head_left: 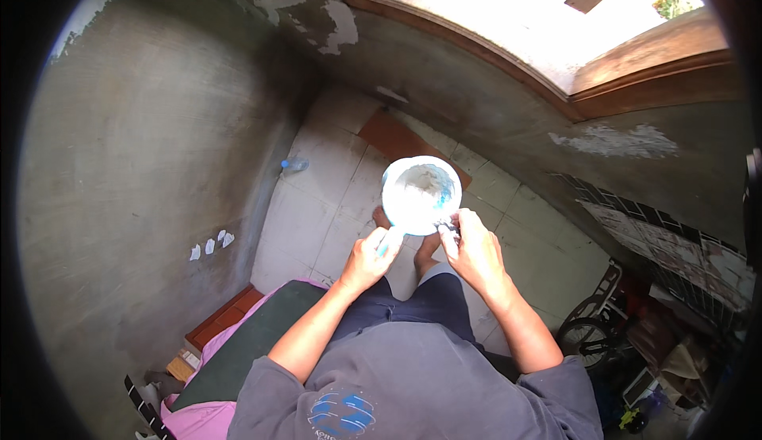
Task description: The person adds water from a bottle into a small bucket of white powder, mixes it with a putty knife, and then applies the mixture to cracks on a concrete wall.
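On the left a bare grey wall point(143, 154) carried a few white scraps point(210, 245), with a dark green pad point(246, 345) low down near it. A clear bottle point(295, 165) with a blue cap lay on the tiled floor beyond. The left hand point(370, 261) came next, its thumb and curled fingers pinching the near-left edge of a round white tub point(389, 200), where a bit of teal showed under the thumb; whether that was a handle or part of the tub could not be told.

The tub was held up in front of the body, above the feet, its mouth facing up and a whitish paste smeared inside. It looked like thin, fairly stiff plastic, so it was probably light in itself, with any weight coming from the paste, whose depth was hard to judge. The wall would likely have given a little under a hard squeeze without breaking, and a smeared rim could have been slippery. The safest hold seemed low on the outer wall from both sides, clear of the paste.

The right hand point(478, 256) was at the near-right edge, thumb and fingers closed around a dark piece point(454, 228) smeared with white; its kind was unclear. Farther right, a spoked wheel point(586, 340) stood by the wall
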The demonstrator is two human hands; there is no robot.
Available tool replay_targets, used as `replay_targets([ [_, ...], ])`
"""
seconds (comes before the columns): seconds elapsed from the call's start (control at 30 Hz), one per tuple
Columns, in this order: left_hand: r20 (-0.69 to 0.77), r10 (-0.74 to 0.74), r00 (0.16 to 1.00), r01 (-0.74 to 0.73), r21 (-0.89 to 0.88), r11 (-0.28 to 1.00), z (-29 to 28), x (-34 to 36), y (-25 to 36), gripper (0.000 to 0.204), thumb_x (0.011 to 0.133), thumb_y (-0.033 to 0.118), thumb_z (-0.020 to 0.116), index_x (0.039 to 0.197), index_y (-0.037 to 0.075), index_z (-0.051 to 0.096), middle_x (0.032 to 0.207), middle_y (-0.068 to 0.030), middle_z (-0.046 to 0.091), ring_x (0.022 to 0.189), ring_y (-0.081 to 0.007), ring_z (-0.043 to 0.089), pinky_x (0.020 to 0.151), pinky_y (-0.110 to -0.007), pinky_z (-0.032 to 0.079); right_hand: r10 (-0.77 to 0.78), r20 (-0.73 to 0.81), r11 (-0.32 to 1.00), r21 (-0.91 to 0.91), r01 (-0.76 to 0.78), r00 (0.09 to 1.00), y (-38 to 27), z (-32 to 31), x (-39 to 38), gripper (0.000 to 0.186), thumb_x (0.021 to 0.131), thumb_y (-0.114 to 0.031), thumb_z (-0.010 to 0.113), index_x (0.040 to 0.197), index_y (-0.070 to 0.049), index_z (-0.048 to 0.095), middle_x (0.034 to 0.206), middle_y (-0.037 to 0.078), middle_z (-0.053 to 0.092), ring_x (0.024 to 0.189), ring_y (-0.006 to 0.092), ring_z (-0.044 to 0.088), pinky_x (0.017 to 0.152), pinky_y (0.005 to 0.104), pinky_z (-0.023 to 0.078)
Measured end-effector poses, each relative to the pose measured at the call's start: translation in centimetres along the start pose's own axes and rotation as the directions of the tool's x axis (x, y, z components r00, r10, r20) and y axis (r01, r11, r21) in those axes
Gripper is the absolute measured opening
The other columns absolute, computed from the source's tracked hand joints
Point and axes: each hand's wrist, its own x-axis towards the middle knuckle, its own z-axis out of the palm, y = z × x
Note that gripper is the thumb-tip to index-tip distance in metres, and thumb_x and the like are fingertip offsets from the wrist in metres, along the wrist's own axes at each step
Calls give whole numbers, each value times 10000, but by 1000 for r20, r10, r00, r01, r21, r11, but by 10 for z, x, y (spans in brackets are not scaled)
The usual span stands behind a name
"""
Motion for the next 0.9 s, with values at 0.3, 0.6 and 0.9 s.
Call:
replay_targets([
  [0.3, -135, -198, 971, 192, -59, 980, -22, 18, -175, 286, 982, 254, 695, 858, 28, 573, 623, -159, 542, 544, -355, 544, 536, -432, 440, 142, 42, 957, 250, -148, 989, 39, 111, 66, 496, 1116, -424, 377, 1322, -24, 587, 1067, 109, 695, 824, 159, 690, 705, 321, 556],
  [0.6, -222, -361, 906, 342, -122, 932, -67, 35, -439, 274, 967, 292, 700, 919, 31, 631, 709, -208, 628, 638, -414, 621, 579, -427, 484, -2, 81, 1000, -2, 2, 997, 166, 392, 238, 397, 984, -298, 658, 1260, -19, 600, 1072, 191, 710, 929, 343, 702, 849, 424, 551],
  [0.9, -333, -653, 680, 447, -518, 730, -52, -53, -629, 282, 1036, 250, 625, 846, 48, 573, 556, 0, 567, 427, -77, 498, 424, -282, 404, -434, 270, 893, 4, 450, 859, 66, 661, 357, 640, 916, -401, 733, 1420, -76, 509, 1289, 227, 585, 1075, 371, 673, 898, 478, 552],
])
